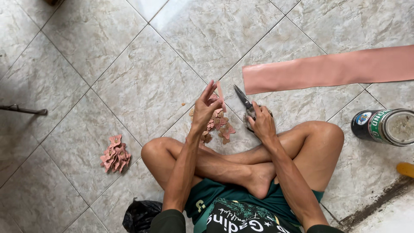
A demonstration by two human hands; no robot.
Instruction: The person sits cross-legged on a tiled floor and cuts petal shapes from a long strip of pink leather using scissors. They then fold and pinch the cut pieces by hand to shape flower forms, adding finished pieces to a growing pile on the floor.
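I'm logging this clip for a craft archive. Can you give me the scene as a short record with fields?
setting: person sitting cross-legged on a grey tiled floor
left hand: holds a small pink piece pinched in its fingers
right hand: grip on scissors, blades pointing toward the piece
under hands: pile of pink cut shapes
left side: second pink pile
upper right: long pink strip
right edge: open tin can
near the hip: black bag
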